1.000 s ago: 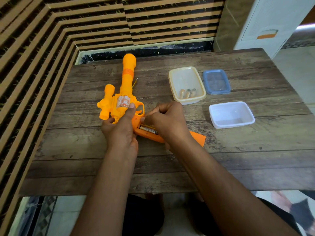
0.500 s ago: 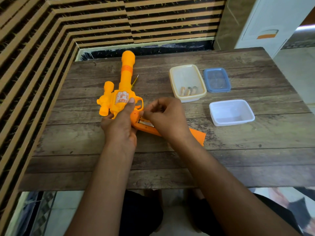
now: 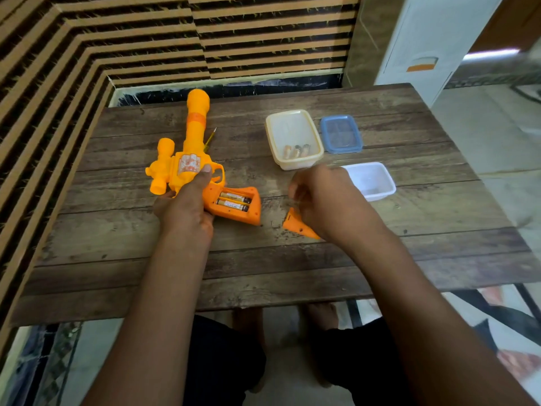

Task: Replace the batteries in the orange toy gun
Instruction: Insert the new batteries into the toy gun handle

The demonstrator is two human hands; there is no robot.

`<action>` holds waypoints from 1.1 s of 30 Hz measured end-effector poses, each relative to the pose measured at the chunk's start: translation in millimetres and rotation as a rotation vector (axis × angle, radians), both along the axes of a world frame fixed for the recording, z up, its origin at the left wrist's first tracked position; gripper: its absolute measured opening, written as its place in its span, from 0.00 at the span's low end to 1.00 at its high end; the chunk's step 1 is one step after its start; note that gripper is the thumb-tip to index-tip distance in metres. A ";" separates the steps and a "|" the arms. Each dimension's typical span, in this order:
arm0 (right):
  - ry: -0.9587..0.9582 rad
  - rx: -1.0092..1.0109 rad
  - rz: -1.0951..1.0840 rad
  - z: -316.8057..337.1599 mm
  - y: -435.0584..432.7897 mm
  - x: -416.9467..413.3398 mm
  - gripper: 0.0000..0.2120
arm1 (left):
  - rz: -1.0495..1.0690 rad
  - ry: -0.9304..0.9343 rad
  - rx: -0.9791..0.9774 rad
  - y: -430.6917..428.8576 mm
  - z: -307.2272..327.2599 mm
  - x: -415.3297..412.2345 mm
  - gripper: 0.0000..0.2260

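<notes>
The orange toy gun lies left of centre, gripped at its body by the left hand; its cover is off, two batteries occupy the open compartment, and the blurred right hand is curled, its contents indeterminable, so closing up probably remains.

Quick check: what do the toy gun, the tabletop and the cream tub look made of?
Toy gun: moulded plastic, smooth orange-yellow sheen, screw holes in the grip. Tabletop: weathered wood planks or a wood-print laminate, matte; cannot tell which. Cream tub: thin plastic, milky and semi-translucent walls.
</notes>
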State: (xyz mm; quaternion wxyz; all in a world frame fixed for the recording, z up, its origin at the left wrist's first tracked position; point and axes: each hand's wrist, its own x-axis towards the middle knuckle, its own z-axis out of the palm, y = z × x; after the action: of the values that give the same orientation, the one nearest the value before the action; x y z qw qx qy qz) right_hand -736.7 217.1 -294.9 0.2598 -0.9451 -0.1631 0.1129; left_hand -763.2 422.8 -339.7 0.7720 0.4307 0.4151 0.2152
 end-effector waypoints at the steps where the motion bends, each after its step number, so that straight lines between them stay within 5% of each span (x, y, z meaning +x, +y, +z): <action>1: 0.010 -0.058 0.028 2.1 -0.3 -1.0 0.10 | -0.003 0.002 0.003 0.3 -0.4 0.0 0.23; 5: 0.027 -0.243 0.127 5.2 2.1 -8.3 0.15 | -0.006 0.011 -0.010 5.2 -3.6 1.1 0.24; 16: -0.037 -0.186 0.074 5.1 15.1 -12.5 0.12 | -0.035 0.019 -0.013 9.0 -9.1 2.7 0.25; 22: -0.132 -0.046 0.008 -3.6 18.3 -8.3 0.11 | -0.027 0.025 -0.031 9.4 -9.9 3.5 0.27; 29: -0.320 0.513 0.043 -18.5 25.6 -1.3 0.14 | -0.031 0.047 -0.001 5.9 -6.0 2.5 0.24; 33: -0.281 0.587 0.081 -25.0 39.5 1.1 0.15 | -0.033 0.048 0.016 5.0 -5.7 2.5 0.24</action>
State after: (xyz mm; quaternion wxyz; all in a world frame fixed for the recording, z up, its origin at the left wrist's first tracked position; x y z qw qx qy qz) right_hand -735.7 256.6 -319.9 0.4914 -0.8289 -0.2605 -0.0602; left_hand -760.7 427.8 -345.3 0.7619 0.4487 0.4244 0.1953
